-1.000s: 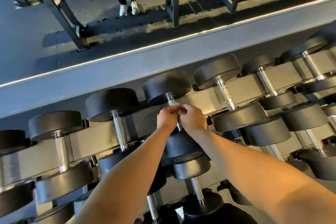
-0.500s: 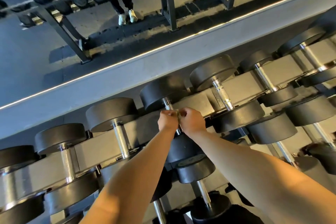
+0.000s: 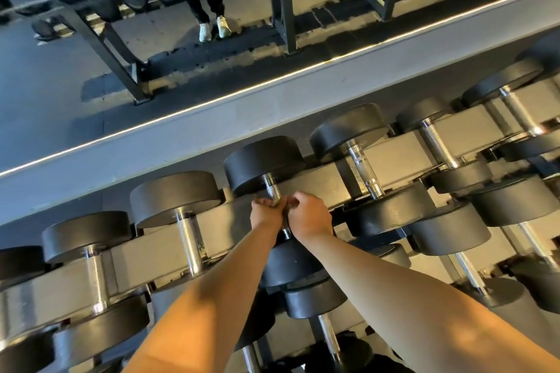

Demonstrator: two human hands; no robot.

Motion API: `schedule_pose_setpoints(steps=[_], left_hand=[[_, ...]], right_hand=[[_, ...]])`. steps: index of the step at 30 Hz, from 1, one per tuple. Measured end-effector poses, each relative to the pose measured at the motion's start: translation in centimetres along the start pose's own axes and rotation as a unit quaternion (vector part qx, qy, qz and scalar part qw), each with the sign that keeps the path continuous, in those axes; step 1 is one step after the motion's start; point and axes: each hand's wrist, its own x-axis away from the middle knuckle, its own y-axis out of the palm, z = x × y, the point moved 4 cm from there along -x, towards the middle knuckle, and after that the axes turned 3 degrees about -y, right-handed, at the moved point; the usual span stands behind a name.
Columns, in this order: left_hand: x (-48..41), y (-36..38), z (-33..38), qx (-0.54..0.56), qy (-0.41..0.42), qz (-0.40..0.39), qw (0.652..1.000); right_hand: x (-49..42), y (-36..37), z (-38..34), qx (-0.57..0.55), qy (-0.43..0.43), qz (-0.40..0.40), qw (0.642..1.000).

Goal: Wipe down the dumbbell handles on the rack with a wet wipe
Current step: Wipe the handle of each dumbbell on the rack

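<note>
- rack (image 3: 145, 251): target dumbbell (image 3: 263, 160) sits top row, mid-frame
- handle (image 3: 273, 191): bare chrome at 12 o'clock of the hands; twist and slide head to head
- left hand (image 3: 266, 216), right hand (image 3: 309, 216): both grips clenched round the handle, side by side
- wet wipe: hidden under fingers, I'd keep it wrapped all round

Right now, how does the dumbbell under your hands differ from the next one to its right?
The held dumbbell has the left hand and right hand curled round its handle, so only a short upper stretch shows; the next dumbbell is untouched, its whole handle bare. Both have black round heads, shiny metal handles, and share one shelf.
</note>
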Motion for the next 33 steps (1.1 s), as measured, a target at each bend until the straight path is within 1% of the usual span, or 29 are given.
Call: schedule_pose_setpoints(steps=[2, 4, 7, 10, 15, 16, 19, 20, 24, 27, 29, 33], left_hand=[[0.0, -0.1, -0.3, 0.013, -0.014, -0.015, 1.0], [0.1, -0.2, -0.1, 0.046, -0.012, -0.006, 0.999], [0.1, -0.4, 1.4, 0.105, 0.013, 0.041, 0.994], [-0.4, -0.1, 2.6, 0.153, 0.011, 0.073, 0.985], [0.2, 0.2, 2.7, 0.177, 0.026, 0.06, 0.982], [0.4, 0.1, 2.6, 0.169, 0.029, 0.057, 0.984], [1.0, 0.0, 2.3, 0.067, 0.031, 0.051, 0.996], [1.1, 0.0, 1.9, 0.048, 0.029, 0.053, 0.997], [1.2, -0.6, 1.0, 0.038, 0.042, 0.06, 0.997], [1.9, -1.2, 1.8, 0.001, 0.107, 0.06, 0.992], [2.3, -1.3, 2.2, 0.006, 0.145, 0.062, 0.987], [2.2, -0.5, 2.9, 0.011, 0.152, 0.057, 0.987]], right_hand=[[0.1, -0.2, -0.2, 0.003, -0.006, -0.001, 1.0], [0.1, -0.3, -0.2, 0.008, -0.006, -0.002, 1.0], [0.1, -0.2, -0.1, 0.007, -0.005, -0.006, 1.0], [0.0, 0.1, -0.1, 0.006, 0.0, -0.02, 1.0], [-0.2, 0.1, -0.2, 0.016, 0.005, -0.014, 1.0], [-0.1, 0.1, -0.2, 0.016, 0.006, -0.018, 1.0], [0.0, -0.1, -0.3, 0.008, 0.008, -0.019, 1.0], [0.0, -0.1, -0.4, 0.008, 0.008, -0.017, 1.0], [0.2, -0.3, -0.5, 0.012, -0.005, -0.015, 1.0], [0.2, -0.4, -0.6, 0.003, -0.016, -0.015, 1.0], [0.2, -0.5, -0.7, -0.005, -0.021, -0.018, 1.0], [0.3, -0.7, -0.7, -0.011, -0.022, -0.009, 1.0]])
